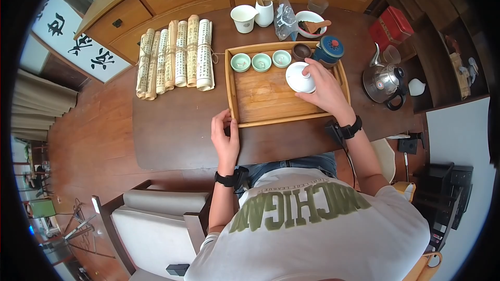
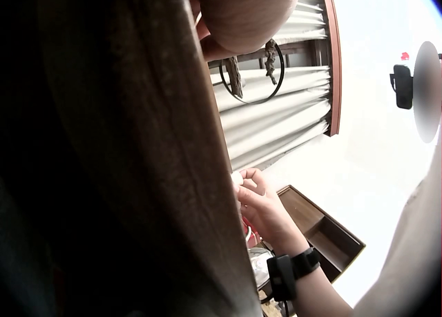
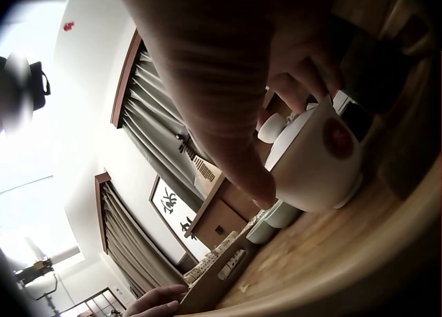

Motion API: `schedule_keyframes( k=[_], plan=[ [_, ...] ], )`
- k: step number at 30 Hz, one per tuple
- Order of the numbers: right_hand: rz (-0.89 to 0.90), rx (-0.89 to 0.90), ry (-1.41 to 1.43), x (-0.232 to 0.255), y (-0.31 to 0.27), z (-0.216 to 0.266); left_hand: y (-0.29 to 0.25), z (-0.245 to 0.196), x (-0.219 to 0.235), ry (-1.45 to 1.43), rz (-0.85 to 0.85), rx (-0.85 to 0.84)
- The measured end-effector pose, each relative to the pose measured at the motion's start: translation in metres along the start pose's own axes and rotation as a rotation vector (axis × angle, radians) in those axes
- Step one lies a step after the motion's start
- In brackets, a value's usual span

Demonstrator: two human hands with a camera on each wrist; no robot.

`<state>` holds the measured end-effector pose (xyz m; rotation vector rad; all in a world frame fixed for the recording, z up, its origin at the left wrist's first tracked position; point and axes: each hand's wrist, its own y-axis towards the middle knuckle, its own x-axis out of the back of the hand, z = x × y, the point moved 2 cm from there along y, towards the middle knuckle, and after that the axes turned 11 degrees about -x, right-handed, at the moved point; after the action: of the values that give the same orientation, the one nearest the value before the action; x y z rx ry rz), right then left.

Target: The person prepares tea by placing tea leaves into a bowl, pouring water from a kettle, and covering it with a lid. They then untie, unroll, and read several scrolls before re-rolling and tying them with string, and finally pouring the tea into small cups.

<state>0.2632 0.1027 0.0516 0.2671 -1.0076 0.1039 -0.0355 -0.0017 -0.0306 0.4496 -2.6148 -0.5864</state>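
Note:
A white lidded bowl [image 1: 300, 77], marked with a red patch [image 3: 338, 139] in the right wrist view, is at the right part of the wooden tray [image 1: 271, 121]. My right hand [image 1: 327, 92] pinches its rim, thumb on the near side and fingers across the far side; whether its foot touches the tray is unclear. Beside the tray's front left corner, my left hand [image 1: 225, 138] rests with loosely bent fingers against the frame. Three pale green cups [image 1: 261, 62] and a brown cup [image 1: 301, 51] line the tray's back. In the left wrist view, the left hand [image 2: 242, 16] is partly hidden.
Tied scrolls [image 1: 180, 53] lie left of the tray. Behind it stand a white pitcher [image 1: 243, 20], a tool holder [image 1: 264, 14] and a white bowl [image 1: 311, 24]. A blue jar [image 1: 329, 50] is at the back right corner, a steel kettle [image 1: 380, 81] and red box [image 1: 390, 27] farther right.

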Motion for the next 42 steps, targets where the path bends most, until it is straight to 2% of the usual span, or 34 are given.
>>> schedule_keyframes(
  k=[17, 26, 35, 38, 42],
  plan=[
    [0.129, -0.063, -0.001, 0.009, 0.012, 0.003, -0.001, 0.002, 0.000, -0.004, -0.004, -0.007],
    [0.036, 0.026, -0.013, 0.004, 0.006, 0.004, 0.000, 0.001, 0.000, -0.002, -0.001, -0.002],
    [0.050, 0.018, 0.027, 0.003, 0.010, 0.001, 0.000, -0.001, 0.001, -0.004, 0.005, 0.013],
    [0.138, -0.071, 0.000, 0.006, 0.015, 0.004, 0.000, -0.001, 0.001, -0.001, 0.004, 0.008],
    [0.160, -0.082, 0.063, 0.007, 0.018, -0.001, 0.000, -0.001, 0.001, -0.016, 0.001, 0.027]
  ],
)
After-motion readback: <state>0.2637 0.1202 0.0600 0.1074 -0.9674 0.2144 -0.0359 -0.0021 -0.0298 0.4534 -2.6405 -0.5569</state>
